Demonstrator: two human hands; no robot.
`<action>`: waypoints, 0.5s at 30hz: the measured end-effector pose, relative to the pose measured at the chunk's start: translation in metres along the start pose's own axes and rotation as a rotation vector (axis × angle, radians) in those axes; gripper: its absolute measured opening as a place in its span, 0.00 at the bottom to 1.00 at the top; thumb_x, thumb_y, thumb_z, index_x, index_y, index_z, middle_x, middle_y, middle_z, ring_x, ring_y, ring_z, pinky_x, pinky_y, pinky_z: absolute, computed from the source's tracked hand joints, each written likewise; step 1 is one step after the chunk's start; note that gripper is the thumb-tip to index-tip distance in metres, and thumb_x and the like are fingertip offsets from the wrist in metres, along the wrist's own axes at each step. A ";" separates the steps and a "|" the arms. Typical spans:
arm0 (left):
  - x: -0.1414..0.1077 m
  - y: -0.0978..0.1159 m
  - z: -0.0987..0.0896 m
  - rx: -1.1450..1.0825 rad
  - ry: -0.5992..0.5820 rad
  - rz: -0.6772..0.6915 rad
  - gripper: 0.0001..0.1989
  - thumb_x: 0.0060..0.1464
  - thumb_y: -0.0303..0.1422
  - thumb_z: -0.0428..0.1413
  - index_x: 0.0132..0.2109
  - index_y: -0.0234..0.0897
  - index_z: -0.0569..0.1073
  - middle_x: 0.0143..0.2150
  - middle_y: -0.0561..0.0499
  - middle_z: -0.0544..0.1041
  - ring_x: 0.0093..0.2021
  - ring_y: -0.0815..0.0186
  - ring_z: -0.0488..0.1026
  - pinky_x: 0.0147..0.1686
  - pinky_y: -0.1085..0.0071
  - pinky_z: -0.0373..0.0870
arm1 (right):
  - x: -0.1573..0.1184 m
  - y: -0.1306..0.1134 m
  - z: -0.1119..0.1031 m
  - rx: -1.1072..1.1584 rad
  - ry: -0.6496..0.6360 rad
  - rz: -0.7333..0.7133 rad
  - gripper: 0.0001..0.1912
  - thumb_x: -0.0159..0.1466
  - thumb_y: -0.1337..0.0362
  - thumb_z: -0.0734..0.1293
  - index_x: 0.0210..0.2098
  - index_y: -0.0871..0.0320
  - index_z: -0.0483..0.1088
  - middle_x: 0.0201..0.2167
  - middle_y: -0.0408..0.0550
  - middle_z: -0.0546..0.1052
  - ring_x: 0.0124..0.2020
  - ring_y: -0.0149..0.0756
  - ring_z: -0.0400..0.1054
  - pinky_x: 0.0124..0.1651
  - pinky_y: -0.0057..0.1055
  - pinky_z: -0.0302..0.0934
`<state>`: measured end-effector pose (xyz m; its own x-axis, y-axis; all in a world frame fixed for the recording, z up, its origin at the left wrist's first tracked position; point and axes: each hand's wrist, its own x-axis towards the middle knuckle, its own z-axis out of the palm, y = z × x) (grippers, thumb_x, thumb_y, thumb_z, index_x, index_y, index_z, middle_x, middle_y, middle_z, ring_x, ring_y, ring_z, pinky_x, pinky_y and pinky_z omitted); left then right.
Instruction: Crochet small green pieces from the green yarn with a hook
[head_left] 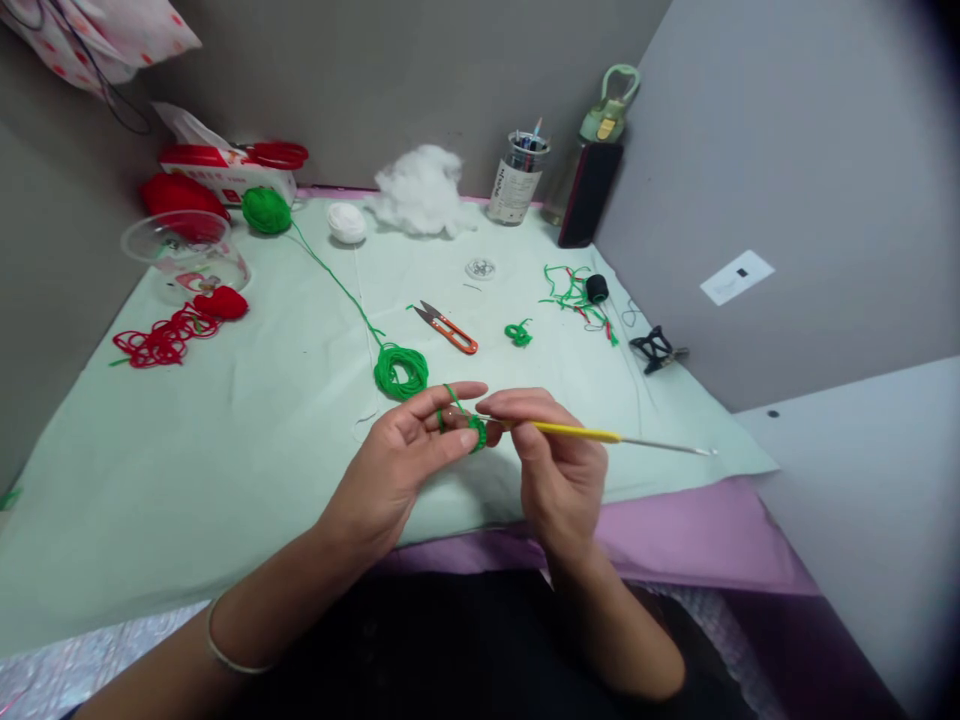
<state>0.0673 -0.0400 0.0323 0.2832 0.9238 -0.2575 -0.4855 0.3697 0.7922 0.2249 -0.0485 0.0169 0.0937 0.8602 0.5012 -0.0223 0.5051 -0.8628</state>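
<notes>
Grey walls (337, 90) rise behind a pale green tablecloth (202, 470) lying over lilac cloth (690, 535).

No text can be read for certain. The jar (517, 182) of pens bears a white label (513, 194) with dark lettering running up its side, above smaller lines, all too blurred to make out. The red-and-white tissue box (259, 186) carries a row of printed characters and smaller marks on its front, likewise too small to read.

Yellow hook (574, 430) in right grip (561, 475)
</notes>
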 end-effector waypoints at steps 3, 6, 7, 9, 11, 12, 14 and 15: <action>0.000 -0.003 0.003 0.046 0.013 0.052 0.18 0.53 0.30 0.72 0.52 0.42 0.85 0.36 0.54 0.78 0.40 0.67 0.75 0.50 0.68 0.72 | -0.003 0.001 0.001 -0.102 0.000 -0.036 0.12 0.73 0.67 0.66 0.48 0.48 0.82 0.40 0.46 0.83 0.34 0.33 0.76 0.37 0.34 0.74; 0.002 -0.005 0.005 -0.012 0.027 0.050 0.19 0.52 0.30 0.72 0.52 0.41 0.85 0.36 0.54 0.79 0.40 0.68 0.76 0.48 0.71 0.72 | -0.011 0.004 -0.002 -0.333 -0.037 -0.178 0.16 0.71 0.70 0.68 0.53 0.46 0.81 0.44 0.48 0.83 0.41 0.39 0.79 0.42 0.37 0.76; 0.002 -0.005 0.004 -0.049 0.016 0.019 0.18 0.53 0.30 0.71 0.52 0.41 0.85 0.36 0.53 0.80 0.41 0.67 0.76 0.48 0.71 0.72 | -0.013 0.005 -0.003 -0.419 -0.061 -0.245 0.19 0.69 0.71 0.70 0.55 0.45 0.80 0.46 0.49 0.83 0.44 0.41 0.79 0.44 0.39 0.77; 0.004 -0.003 0.003 -0.122 -0.031 -0.067 0.17 0.54 0.31 0.71 0.52 0.39 0.85 0.38 0.51 0.81 0.41 0.67 0.76 0.48 0.72 0.73 | -0.014 0.005 -0.005 -0.510 -0.085 -0.325 0.21 0.68 0.72 0.71 0.57 0.45 0.79 0.48 0.50 0.83 0.46 0.44 0.80 0.44 0.40 0.78; 0.005 -0.001 0.000 -0.168 -0.062 -0.135 0.16 0.55 0.31 0.70 0.52 0.38 0.85 0.39 0.50 0.81 0.41 0.68 0.76 0.49 0.72 0.74 | -0.013 0.004 -0.007 -0.434 -0.041 -0.281 0.19 0.69 0.71 0.70 0.55 0.46 0.80 0.45 0.50 0.83 0.42 0.42 0.79 0.42 0.39 0.77; 0.005 0.000 -0.002 -0.174 -0.060 -0.139 0.16 0.55 0.30 0.70 0.51 0.37 0.86 0.39 0.50 0.80 0.41 0.69 0.75 0.49 0.71 0.74 | -0.011 0.003 -0.006 -0.346 0.008 -0.220 0.16 0.71 0.71 0.68 0.52 0.47 0.81 0.42 0.49 0.83 0.39 0.39 0.79 0.39 0.38 0.76; 0.005 0.001 -0.003 -0.142 -0.024 -0.093 0.15 0.54 0.30 0.70 0.49 0.38 0.86 0.37 0.52 0.79 0.39 0.70 0.74 0.50 0.72 0.73 | -0.007 0.001 -0.005 -0.131 0.084 -0.073 0.12 0.73 0.68 0.66 0.47 0.50 0.82 0.37 0.47 0.81 0.32 0.34 0.76 0.34 0.34 0.73; 0.005 0.001 -0.003 -0.101 -0.002 -0.057 0.14 0.53 0.30 0.70 0.49 0.38 0.87 0.37 0.53 0.78 0.39 0.69 0.74 0.49 0.72 0.73 | -0.006 0.000 -0.004 -0.037 0.102 -0.009 0.11 0.73 0.66 0.66 0.45 0.50 0.82 0.36 0.46 0.80 0.30 0.33 0.74 0.33 0.33 0.72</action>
<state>0.0654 -0.0348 0.0305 0.3144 0.9009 -0.2992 -0.5497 0.4297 0.7164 0.2285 -0.0535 0.0136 0.1942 0.8430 0.5017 0.0160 0.5086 -0.8609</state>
